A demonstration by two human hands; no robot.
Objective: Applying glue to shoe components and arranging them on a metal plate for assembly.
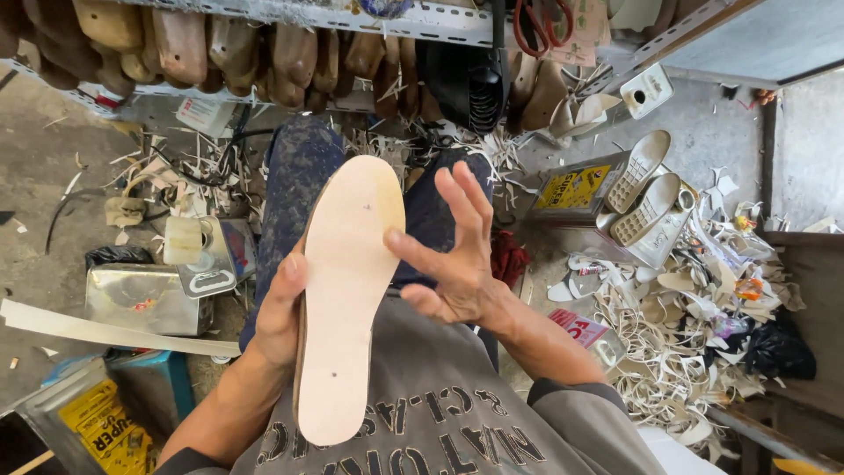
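A pale beige shoe insole sits flat on a wooden shoe last, sole side up, over my lap. My left hand grips the last and insole along their left edge, thumb on the insole's rim. Two small nail heads show on the insole, one near the toe and one near the heel. My right hand hovers at the insole's right edge with fingers spread, thumb tip touching the rim, and holds nothing.
A metal rack of wooden shoe lasts runs along the top. Metal tins and a yellow can stand at left. Two ridged outsoles lie at right, above a heap of pale offcuts. Red-handled scissors hang from the rack.
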